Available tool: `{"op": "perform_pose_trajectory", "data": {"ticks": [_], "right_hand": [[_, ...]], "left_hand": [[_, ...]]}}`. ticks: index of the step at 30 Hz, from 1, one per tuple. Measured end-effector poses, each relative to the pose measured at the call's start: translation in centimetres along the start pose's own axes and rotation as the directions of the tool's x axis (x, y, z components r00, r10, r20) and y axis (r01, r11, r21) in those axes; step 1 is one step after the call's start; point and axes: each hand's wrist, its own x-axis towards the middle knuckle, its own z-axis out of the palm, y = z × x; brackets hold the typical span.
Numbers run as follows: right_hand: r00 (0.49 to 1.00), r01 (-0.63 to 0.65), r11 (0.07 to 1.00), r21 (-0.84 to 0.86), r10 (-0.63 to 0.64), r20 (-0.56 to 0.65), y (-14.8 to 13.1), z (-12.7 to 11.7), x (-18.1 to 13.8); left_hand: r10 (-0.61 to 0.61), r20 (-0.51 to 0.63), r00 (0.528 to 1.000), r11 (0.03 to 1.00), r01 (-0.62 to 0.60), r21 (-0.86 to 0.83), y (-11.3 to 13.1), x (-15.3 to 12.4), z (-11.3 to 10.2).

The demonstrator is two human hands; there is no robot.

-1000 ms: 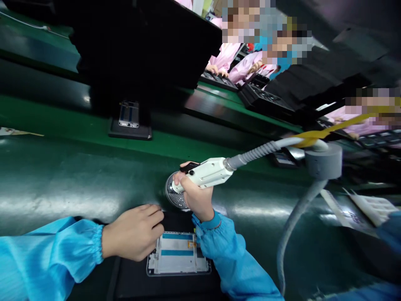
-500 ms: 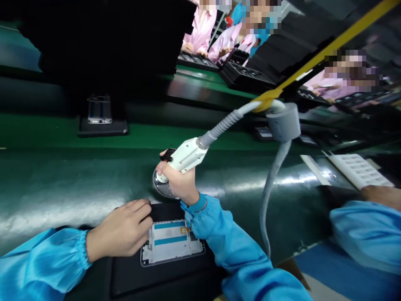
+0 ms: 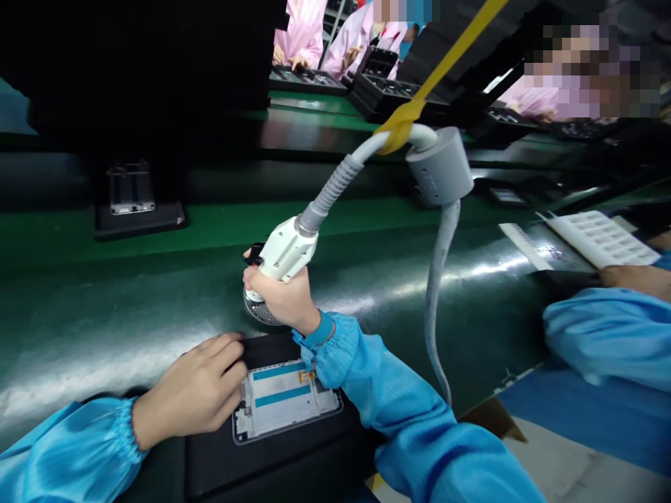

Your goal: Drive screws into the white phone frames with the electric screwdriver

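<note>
A phone frame (image 3: 283,388) with blue strips and a small orange flex piece lies flat on a black pad (image 3: 235,464). My left hand (image 3: 199,381) rests at the frame's left end and over the pad, fingers stretched and slightly bent, gripping nothing that I can see. Beyond the pad, my right hand (image 3: 283,297) is wrapped round a white air gun (image 3: 287,248) with a black lever near the fingertips and a grey hose behind. Under that hand a round, mesh-patterned disc (image 3: 262,312) partly shows. My right sleeve covers the frame's upper right corner.
A yellow strap (image 3: 401,126) holds up the hose, which carries a grey cylinder (image 3: 440,168). Another phone frame (image 3: 131,190) lies on a black pad at the back left. At right are a white tray (image 3: 602,237) and a co-worker's blue sleeve (image 3: 608,328). People in pink work behind.
The view has shifted, so the background sits further left. My right hand still holds the air gun, now slightly further left relative to the pad. My left hand stays by the frame.
</note>
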Motion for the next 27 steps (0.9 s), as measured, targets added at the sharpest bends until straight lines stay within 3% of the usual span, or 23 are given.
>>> {"op": "perform_pose_trajectory", "data": {"ticks": [13, 17, 22, 27], "right_hand": [[1.000, 0.000, 1.000, -0.008, 0.000, 0.014, 0.3, 0.1, -0.2], [1.000, 0.021, 1.000, 0.010, -0.021, 0.003, -0.8, -0.1, -0.2], [0.993, 0.112, 0.993, 0.042, -0.111, -0.032, -4.2, -2.0, -1.4], [0.990, 0.136, 0.990, -0.026, -0.137, -0.032, -5.5, -5.0, -5.1]], "left_hand": [[-0.003, 0.014, 1.000, 1.000, 0.003, 0.004, 0.1, 0.0, 0.0], [-0.004, 0.001, 1.000, 1.000, 0.004, 0.018, 0.0, 0.1, 0.1], [0.035, -0.069, 0.997, 0.996, -0.029, 0.080, 0.4, 0.4, 0.3], [0.098, -0.067, 0.993, 0.992, -0.092, 0.086, 2.5, 0.5, 0.4]]}}
